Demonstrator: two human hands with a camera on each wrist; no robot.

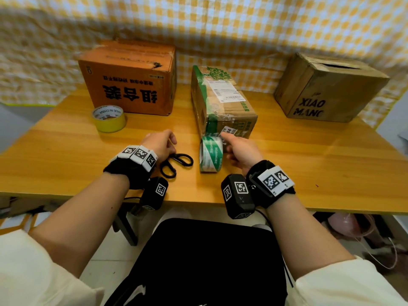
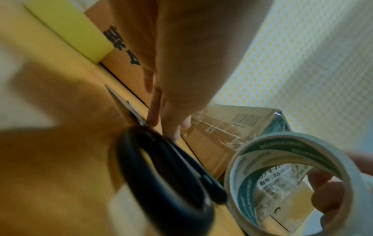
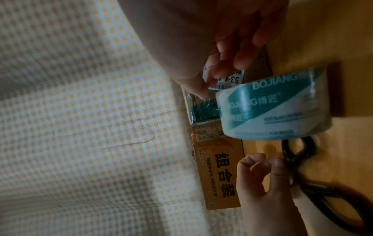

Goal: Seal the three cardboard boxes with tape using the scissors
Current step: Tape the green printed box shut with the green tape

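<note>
Yellow tape roll (image 1: 108,118): lies flat near the orange box (image 1: 130,78); risk of picking the wrong roll.
Left hand (image 1: 159,144): fingers loosely curled over the scissors (image 1: 176,164), gripping nothing; blades may slide on the table (image 1: 66,151) if grabbed carelessly.
Green-white tape roll (image 1: 210,154): stands on edge, just before the middle box (image 1: 223,104); may roll away.
Right hand (image 1: 241,152): fingers touch the roll's side; whether they clamp it cannot be told. Free tape end could restick.
Right box (image 1: 329,89): top flaps gape; the seal may wrinkle.
</note>
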